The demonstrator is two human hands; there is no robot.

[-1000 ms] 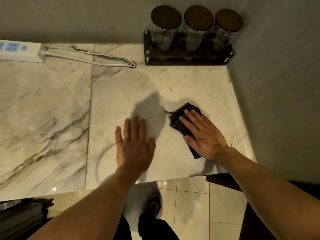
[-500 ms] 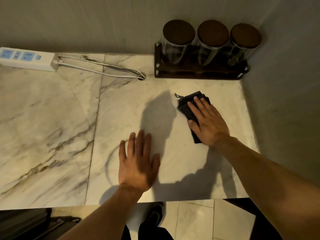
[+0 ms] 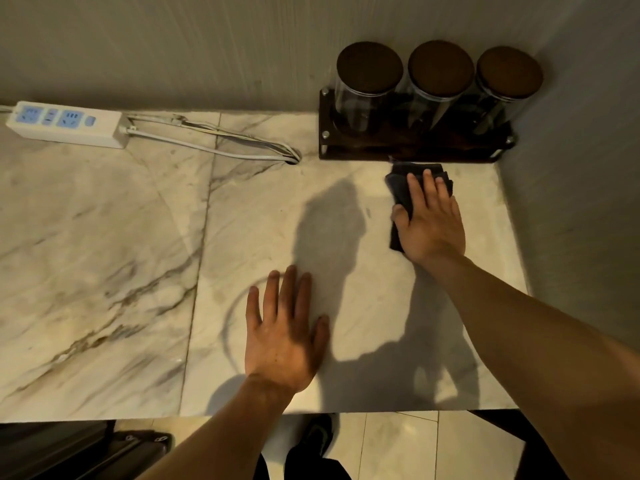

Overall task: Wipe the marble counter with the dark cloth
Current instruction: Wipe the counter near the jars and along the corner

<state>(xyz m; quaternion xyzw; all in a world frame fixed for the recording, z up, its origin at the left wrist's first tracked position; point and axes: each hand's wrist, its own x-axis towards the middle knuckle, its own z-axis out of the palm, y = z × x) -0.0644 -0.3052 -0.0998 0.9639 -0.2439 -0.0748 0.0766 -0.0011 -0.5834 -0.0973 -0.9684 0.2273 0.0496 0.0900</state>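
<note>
The dark cloth (image 3: 398, 187) lies folded on the white marble counter (image 3: 104, 254), near its far right corner, just in front of the jar rack. My right hand (image 3: 429, 220) presses flat on top of it, fingers stretched toward the wall, and covers most of it. My left hand (image 3: 285, 327) rests palm down on the bare marble near the front edge, fingers spread, holding nothing. A faint grey ring mark (image 3: 230, 323) curves on the marble beside that hand.
A dark wooden rack (image 3: 408, 147) with three brown-lidded glass jars (image 3: 440, 77) stands against the back wall at the right corner. A white power strip (image 3: 65, 124) lies at the back left, its cables (image 3: 214, 143) running into a hole. A wall bounds the counter's right side.
My right hand has pushed the cloth away from me, from mid-counter up to the jar rack. My left hand has stayed flat in about the same place.
</note>
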